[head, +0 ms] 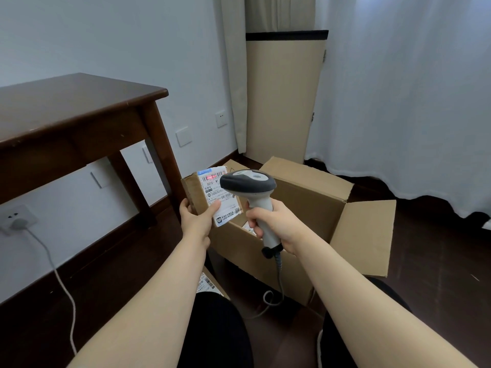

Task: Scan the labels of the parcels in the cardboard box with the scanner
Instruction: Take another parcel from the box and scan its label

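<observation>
My left hand (198, 217) holds a small cardboard parcel (195, 191) upright above the left edge of the open cardboard box (313, 205). The parcel's white shipping label (219, 195) faces me, and a red scan line glows on its top barcode. My right hand (276, 224) grips the handle of a grey and white handheld scanner (249, 185), whose head points at the label from close range. Another labelled parcel (248, 225) shows inside the box behind the scanner handle. The scanner's coiled cable (279, 280) hangs down in front of the box.
A dark wooden table (74, 112) stands to the left against the wall. Another labelled parcel (208, 284) lies on the dark floor beside my knee. A tall beige panel (281, 96) and white curtains (409, 88) stand behind the box. A white cable (61, 282) runs from a wall socket.
</observation>
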